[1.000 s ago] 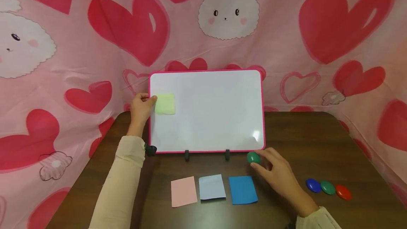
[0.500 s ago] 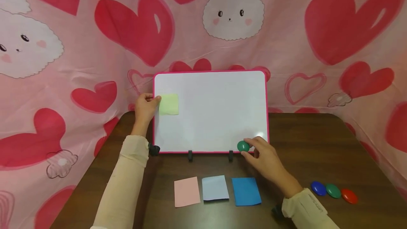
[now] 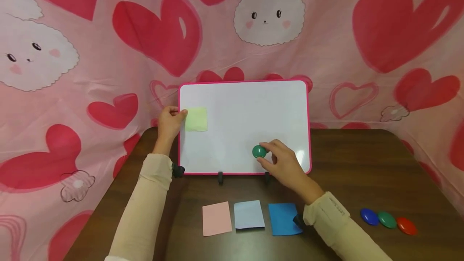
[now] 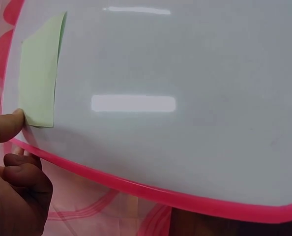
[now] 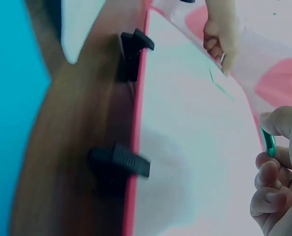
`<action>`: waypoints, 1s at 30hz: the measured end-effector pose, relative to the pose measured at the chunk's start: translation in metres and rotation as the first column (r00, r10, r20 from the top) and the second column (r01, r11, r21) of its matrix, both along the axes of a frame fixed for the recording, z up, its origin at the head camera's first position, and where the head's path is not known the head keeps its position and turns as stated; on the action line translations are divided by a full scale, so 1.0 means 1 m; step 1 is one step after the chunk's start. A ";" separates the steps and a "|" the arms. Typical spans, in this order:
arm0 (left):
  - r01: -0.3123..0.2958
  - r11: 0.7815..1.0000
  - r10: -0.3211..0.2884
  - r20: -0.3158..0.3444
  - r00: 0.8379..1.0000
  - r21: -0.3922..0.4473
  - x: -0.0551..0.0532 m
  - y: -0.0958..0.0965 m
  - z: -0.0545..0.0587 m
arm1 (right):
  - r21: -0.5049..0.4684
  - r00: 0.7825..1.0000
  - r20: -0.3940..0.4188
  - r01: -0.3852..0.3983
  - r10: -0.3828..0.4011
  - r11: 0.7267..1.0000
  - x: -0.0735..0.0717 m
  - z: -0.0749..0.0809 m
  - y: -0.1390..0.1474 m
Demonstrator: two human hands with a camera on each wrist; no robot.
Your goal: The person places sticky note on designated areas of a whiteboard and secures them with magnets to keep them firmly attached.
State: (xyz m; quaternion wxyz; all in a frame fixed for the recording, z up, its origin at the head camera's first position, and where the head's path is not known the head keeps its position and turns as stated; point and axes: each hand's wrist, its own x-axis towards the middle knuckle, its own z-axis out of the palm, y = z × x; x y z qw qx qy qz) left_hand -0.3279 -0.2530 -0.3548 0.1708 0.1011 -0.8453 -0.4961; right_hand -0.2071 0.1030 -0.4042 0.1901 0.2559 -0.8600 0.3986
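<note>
At the left edge of the pink-framed whiteboard (image 3: pixel 232 132), my left hand (image 3: pixel 169 127) presses a light green sticky note (image 3: pixel 197 119) to the board. Its thumb (image 4: pixel 11 125) lies at the note's edge, and the other fingers curl behind the frame. My right hand (image 3: pixel 284 164) pinches a round green magnet (image 3: pixel 259 151) between thumb and fingertips. In the head view the magnet is in front of the board's lower right part. The right wrist view shows the green magnet (image 5: pixel 268 142) edge-on, apart from the board.
Pink (image 3: pixel 216 218), pale blue (image 3: pixel 249 214) and blue (image 3: pixel 284 218) sticky notes lie on the dark wooden table (image 3: pixel 348 164). Blue (image 3: pixel 369 216), green (image 3: pixel 386 219) and red (image 3: pixel 407 226) magnets lie at the right. Black stands (image 3: pixel 220 178) support the board's bottom edge.
My right hand has carried the green magnet up and left, from below the board's lower right corner to in front of the board. The left hand stays at the note.
</note>
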 end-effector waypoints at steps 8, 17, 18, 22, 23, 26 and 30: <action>0.002 1.000 -0.002 -0.001 1.000 0.015 0.000 -0.001 0.000 | -0.015 0.992 -0.091 -0.090 0.089 0.996 -0.017 0.006 -0.036; 0.006 1.000 -0.006 -0.009 1.000 0.023 -0.001 -0.001 -0.003 | 0.028 0.985 -0.159 -0.061 0.064 0.998 -0.039 0.015 -0.070; 0.006 1.000 -0.005 -0.008 1.000 0.019 -0.001 -0.001 -0.003 | 0.036 0.986 -0.157 -0.051 0.056 0.998 -0.041 0.017 -0.073; 0.009 1.000 -0.009 -0.005 1.000 0.008 -0.002 -0.002 -0.003 | 0.056 0.991 -0.127 -0.020 0.027 0.998 -0.050 0.024 -0.088; 0.010 1.000 -0.010 -0.005 1.000 0.006 -0.002 -0.001 -0.003 | 0.059 0.992 -0.120 -0.015 0.022 0.998 -0.053 0.025 -0.092; 0.010 1.000 -0.010 -0.003 1.000 0.008 -0.001 -0.001 -0.002 | 0.068 0.995 -0.101 -0.006 0.013 0.998 -0.060 0.029 -0.102; 0.008 1.000 -0.008 0.005 1.000 0.007 -0.001 -0.002 -0.002 | 0.081 0.998 -0.061 -0.008 0.013 0.997 -0.068 0.032 -0.114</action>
